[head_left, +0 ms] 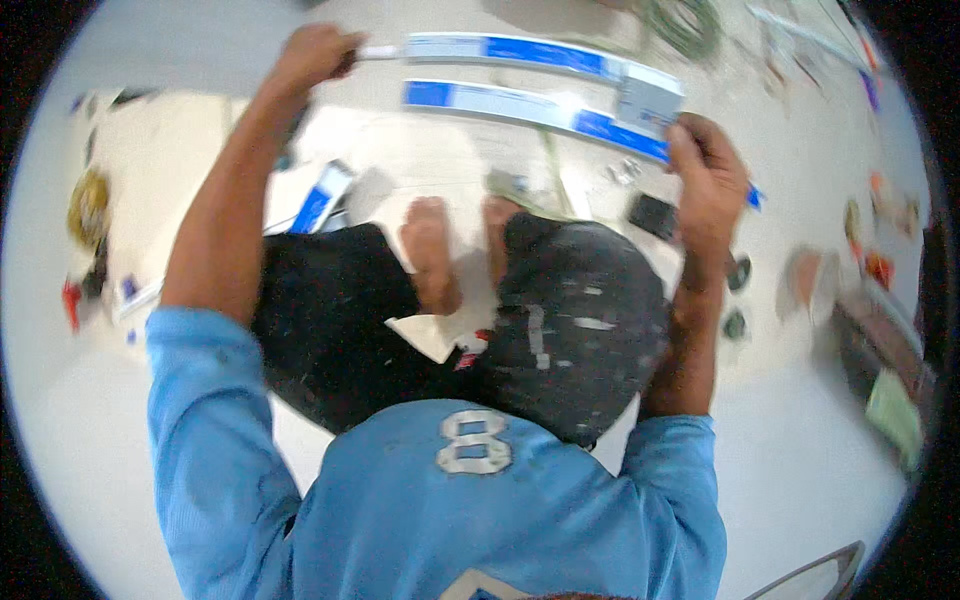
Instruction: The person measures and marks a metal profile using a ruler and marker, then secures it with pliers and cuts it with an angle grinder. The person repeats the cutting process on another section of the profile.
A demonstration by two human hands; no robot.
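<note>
1. Up above the lap, both arms are raised with a long white strip with blue bands, looks like a plastic channel or trim piece (545, 52), stretched between them. A second strip of the same white-and-blue kind (520, 105) runs just below it, nearly parallel.
2. Left hand (315, 55) is closed in a fist around a thin white end piece at the left tip of the upper strip. Can't tell if that's part of the strip or a small tool, too blurry.
3. Right hand (708, 180) is clamped on the right ends, fingers wrapped where the strips meet a pale grey-white label-like block (648, 100).
4. Progress-wise, my guess is it's mid-way: the two strips are lined up and held but not visibly joined or set down anywhere.
5. Around: person sits on a pale floor (820, 450) in dark paint-flecked trousers (585, 320), bare feet (430, 250) out front.
6. Clutter nearby: a blue-and-white box (320, 195), a small black square thing (653, 215), white paper scraps (430, 335), a green wire coil (685, 25) at the top, and colourful bits on both sides. Nothing touches the strips.
</note>
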